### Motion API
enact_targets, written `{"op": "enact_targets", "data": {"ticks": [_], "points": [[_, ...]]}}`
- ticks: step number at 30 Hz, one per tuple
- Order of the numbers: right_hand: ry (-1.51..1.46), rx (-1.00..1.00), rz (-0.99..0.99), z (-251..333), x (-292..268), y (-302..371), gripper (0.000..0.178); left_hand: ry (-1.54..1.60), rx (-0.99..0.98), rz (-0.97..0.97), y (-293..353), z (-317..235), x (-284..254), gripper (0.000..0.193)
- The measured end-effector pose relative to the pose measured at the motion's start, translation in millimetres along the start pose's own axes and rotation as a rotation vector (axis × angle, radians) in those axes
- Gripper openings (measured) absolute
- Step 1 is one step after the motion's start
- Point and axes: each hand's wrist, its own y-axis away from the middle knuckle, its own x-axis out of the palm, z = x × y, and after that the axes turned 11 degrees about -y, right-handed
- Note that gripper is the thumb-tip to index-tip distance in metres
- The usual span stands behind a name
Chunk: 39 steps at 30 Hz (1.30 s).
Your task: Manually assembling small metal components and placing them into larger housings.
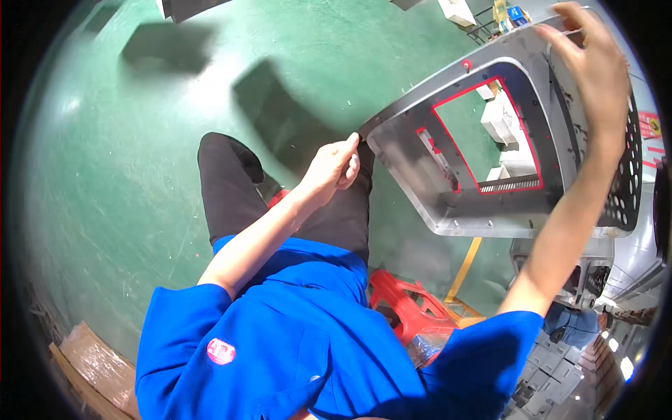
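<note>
A large grey plastic housing [413, 189] is held up tilted at the right, off the floor. Its rectangular opening is edged in red, and one side is perforated with round holes. At its near left corner, the closed fingers of my left hand [332, 168] pinch the rim. My right hand [593, 70] reaches up to the far right and curls over the housing's upper edge, with the thumb apart from the fingers; part of that grip is hidden. Beyond my right forearm runs the black perforated panel [625, 178].
A red plastic stool [399, 301] stands on the green floor [161, 112] by my right side. Grey housings [553, 367] are stacked at the lower right, near a person in blue [574, 325]. Wrapped cardboard [98, 360] lies lower left. White boxes [498, 119] show through the opening.
</note>
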Motion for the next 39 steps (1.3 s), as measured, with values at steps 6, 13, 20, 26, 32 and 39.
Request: {"op": "enact_targets", "data": {"ticks": [6, 13, 20, 26, 32, 39], "points": [[-0.836, -0.169, 0.347, 108, 85, 146, 0.02, -0.027, 0.137, -0.119, 5, 3, 49, 0.042], [-1.063, 0.142, 0.024, 108, 93, 206, 0.011, 0.038, 0.246, -0.135, 13, 33, 91, 0.042], [-1.258, 0.256, 0.169, 81, 80, 234, 0.011, -0.025, 0.307, -0.138, 23, 50, 121, 0.044], [-1.062, 0.335, -0.292, 33, 48, 199, 0.011, -0.197, 0.47, -0.314, -20, 2, 102, 0.038], [-0.589, 0.305, -0.605, -10, 41, 141, 0.009, -0.516, 0.517, -0.367, -73, -20, 96, 0.043], [-0.398, 0.282, -0.751, -22, 82, 130, 0.011, -0.591, 0.469, -0.297, -83, -17, 86, 0.041]]}}
